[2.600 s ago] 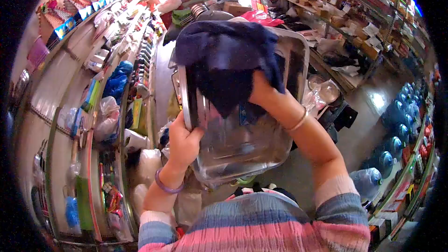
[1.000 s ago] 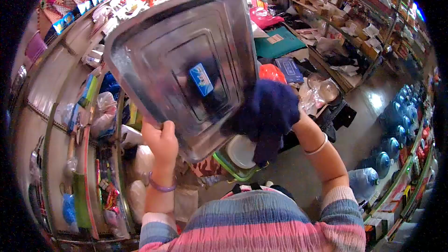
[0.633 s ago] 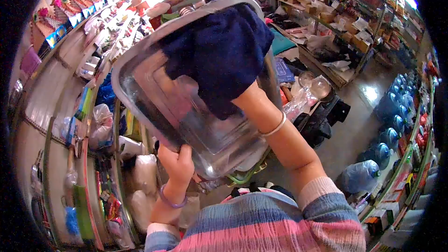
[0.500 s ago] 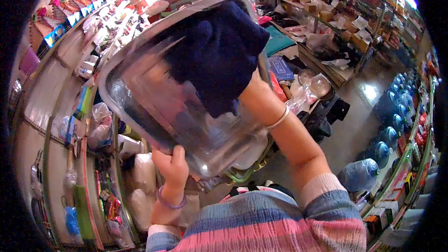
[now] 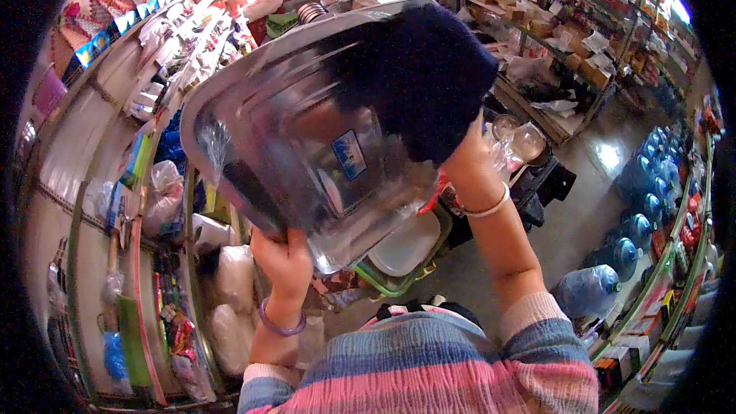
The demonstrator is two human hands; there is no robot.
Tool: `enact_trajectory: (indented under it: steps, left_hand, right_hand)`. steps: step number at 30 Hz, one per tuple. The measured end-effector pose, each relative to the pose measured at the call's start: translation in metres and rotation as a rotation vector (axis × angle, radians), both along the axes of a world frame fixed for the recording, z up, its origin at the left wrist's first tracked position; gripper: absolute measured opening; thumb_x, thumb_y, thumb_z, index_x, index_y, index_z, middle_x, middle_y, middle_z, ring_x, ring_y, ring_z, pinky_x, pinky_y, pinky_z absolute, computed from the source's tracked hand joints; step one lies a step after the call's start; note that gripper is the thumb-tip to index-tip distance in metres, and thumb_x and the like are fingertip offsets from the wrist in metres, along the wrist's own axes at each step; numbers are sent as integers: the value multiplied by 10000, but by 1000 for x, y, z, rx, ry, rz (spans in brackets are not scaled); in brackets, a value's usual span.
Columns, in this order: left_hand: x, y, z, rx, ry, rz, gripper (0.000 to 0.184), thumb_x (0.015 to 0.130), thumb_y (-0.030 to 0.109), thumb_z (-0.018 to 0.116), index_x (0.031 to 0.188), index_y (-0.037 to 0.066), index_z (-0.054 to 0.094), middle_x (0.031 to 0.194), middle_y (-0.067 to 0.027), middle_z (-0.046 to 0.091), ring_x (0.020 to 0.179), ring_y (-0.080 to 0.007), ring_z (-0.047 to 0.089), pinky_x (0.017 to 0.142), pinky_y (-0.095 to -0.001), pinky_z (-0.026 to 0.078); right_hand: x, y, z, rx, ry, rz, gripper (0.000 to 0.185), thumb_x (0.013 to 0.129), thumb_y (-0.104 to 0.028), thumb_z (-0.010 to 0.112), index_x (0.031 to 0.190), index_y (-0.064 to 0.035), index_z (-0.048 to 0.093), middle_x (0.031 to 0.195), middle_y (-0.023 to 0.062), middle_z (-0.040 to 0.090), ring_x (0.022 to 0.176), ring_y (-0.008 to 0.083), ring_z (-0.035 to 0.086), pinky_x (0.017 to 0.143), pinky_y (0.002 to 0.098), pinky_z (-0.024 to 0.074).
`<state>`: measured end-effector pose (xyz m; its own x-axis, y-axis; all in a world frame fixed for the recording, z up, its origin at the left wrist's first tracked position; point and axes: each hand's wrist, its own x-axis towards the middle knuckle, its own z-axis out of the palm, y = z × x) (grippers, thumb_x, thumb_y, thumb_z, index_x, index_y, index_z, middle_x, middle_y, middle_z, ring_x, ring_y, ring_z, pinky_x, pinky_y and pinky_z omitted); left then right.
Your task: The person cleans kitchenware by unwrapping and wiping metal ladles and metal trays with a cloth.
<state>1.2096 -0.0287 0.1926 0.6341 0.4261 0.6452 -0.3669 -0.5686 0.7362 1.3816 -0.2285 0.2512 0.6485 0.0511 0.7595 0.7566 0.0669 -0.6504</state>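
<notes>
A shiny rectangular metal tray [image 5: 268, 115] is held up, tilted, in front of me. My left hand [image 5: 285, 264] grips its near left edge, with the thumb on the rim. A dark blue cloth [image 5: 429, 69] covers the tray's upper right part. My right hand [image 5: 466, 155] is in the cloth at the tray's right side, its fingers hidden by the fabric. On the tray's inner face shows a small blue-and-white sticker [image 5: 349, 155].
Below the tray, a white container [image 5: 406, 247] sits in a green-rimmed basket [image 5: 399, 288]. Stocked shelving [image 5: 84, 146] runs along the left. Large blue water bottles [image 5: 589, 288] line the floor on the right. Boxes fill the back shelves [image 5: 529, 19].
The cloth and my right hand have moved right across the tray. The tray has shifted slightly right, and its sticker and the white container beneath are now better exposed.
</notes>
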Motion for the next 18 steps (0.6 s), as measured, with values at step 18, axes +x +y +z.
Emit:
enact_trajectory:
  steps: [18]
  left_hand:
    - [-10,13,11,-86,107,-190,315,686,-49,475,996,-50,532,898,-53,597,779,-96,544,713,-224,426]
  right_hand:
    - [71,-23,3,-391,-661,-414,153,706,-168,603,812,-59,607,791,67,616,784,234,603,707,319,474]
